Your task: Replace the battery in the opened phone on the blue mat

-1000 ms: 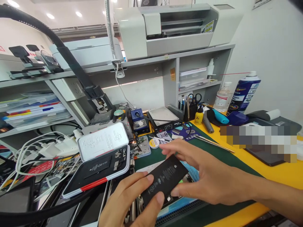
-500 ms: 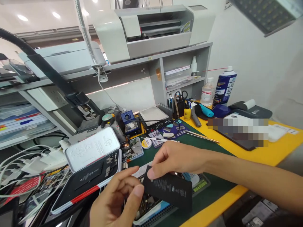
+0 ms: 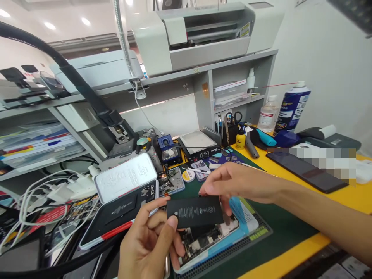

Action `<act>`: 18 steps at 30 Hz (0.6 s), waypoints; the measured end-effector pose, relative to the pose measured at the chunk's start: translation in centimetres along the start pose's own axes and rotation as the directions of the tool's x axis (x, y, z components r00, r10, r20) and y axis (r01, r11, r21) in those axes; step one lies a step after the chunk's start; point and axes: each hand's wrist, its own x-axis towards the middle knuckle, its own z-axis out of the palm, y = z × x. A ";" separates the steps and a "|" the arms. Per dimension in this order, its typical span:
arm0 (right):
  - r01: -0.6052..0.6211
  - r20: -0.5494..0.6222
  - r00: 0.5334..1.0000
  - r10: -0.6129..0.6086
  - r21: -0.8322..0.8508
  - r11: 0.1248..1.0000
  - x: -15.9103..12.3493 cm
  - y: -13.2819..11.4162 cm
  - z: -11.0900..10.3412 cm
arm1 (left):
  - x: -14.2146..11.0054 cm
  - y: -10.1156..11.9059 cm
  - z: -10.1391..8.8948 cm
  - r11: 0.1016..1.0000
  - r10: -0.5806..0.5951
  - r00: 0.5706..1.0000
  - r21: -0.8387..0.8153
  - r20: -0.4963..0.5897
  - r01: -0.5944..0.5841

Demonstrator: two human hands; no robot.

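Observation:
A flat black phone battery [image 3: 195, 212] with white print is held up and tilted above an opened phone [image 3: 205, 241]. My left hand [image 3: 155, 236] pinches its left end, thumb on the printed face. My right hand [image 3: 232, 184] is at the upper edge, thumb and forefinger closed on what looks like a small dark tab there; its other fingers hang by the right end. Circuit parts show inside the phone, partly covered by the battery and my left fingers. Under the phone lies a blue and white sheet on a dark perforated pad [image 3: 221, 257].
To the left, an open tin [image 3: 119, 211] holds another black battery and small parts. A parts tray [image 3: 172, 181], a yellow-labelled round tin [image 3: 188, 176] and a hot plate [image 3: 197, 143] are behind. A dark phone [image 3: 305, 170] lies right. Cables and chargers [image 3: 66, 193] crowd the left.
The battery has turned more level and its left end is now in my left hand's pinch. My right hand has shifted from its left corner to the upper edge. The view swung left.

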 end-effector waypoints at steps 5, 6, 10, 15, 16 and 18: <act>0.033 -0.033 0.999 -0.036 -0.089 0.996 -0.4 0.2 -0.5 | -0.1 0.1 0.1 0.996 0.080 0.996 0.044 0.037 -0.082; 0.032 -0.041 0.999 -0.036 -0.096 0.995 -0.4 0.3 -0.5 | -0.1 0.1 0.2 0.993 0.098 0.995 0.058 0.033 -0.100; 0.016 -0.074 0.997 -0.022 -0.083 0.996 -0.5 0.1 0.0 | -0.2 0.0 0.3 0.984 0.137 0.990 0.114 0.031 -0.140; 0.013 -0.111 0.994 -0.019 -0.056 0.998 -0.5 0.1 0.3 | -0.3 0.0 0.2 0.978 0.153 0.987 0.138 0.051 -0.159; 0.012 -0.116 0.993 -0.018 -0.056 0.998 -0.5 0.1 0.3 | -0.3 0.1 0.2 0.980 0.140 0.989 0.136 0.050 -0.146; 0.008 -0.117 0.993 -0.015 -0.058 0.998 -0.4 0.2 0.2 | -0.4 0.4 0.2 0.986 0.090 0.996 0.135 0.028 -0.093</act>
